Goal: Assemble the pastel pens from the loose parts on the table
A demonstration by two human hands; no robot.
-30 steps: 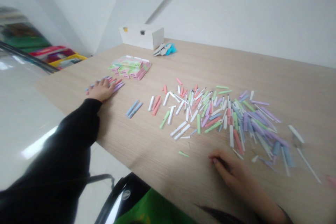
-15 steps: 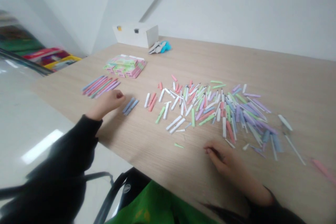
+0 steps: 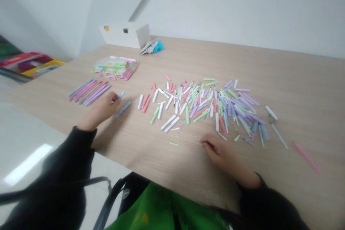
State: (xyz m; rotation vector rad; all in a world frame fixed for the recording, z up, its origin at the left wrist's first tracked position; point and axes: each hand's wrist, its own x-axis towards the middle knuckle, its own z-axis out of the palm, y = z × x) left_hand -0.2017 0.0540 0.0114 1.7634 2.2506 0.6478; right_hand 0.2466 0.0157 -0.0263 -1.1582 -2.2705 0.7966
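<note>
My left hand [image 3: 105,107] is closed in a pinch on a light-blue pen piece [image 3: 121,95], whose end shows past the fingertips. Just below it on the table lies another blue pen piece [image 3: 123,109]. To its left is a row of pink, purple, blue and green pens [image 3: 90,91] set side by side. My right hand [image 3: 219,151] rests on the table with curled fingers, and nothing shows in them. Above and beside it spreads a loose pile of pastel pen barrels, caps and white refills [image 3: 207,102]. A small green piece [image 3: 174,143] lies left of this hand.
Pink and green packets [image 3: 115,67] are stacked at the back left. Behind them stand a white box [image 3: 122,36] and a crumpled grey and blue item [image 3: 152,47]. A pink pen barrel [image 3: 307,157] lies apart at the right. The wall bounds the table's back.
My left hand has picked up one of the two blue pieces from the table. My right hand stays resting by the pile. The whole view has shifted slightly.
</note>
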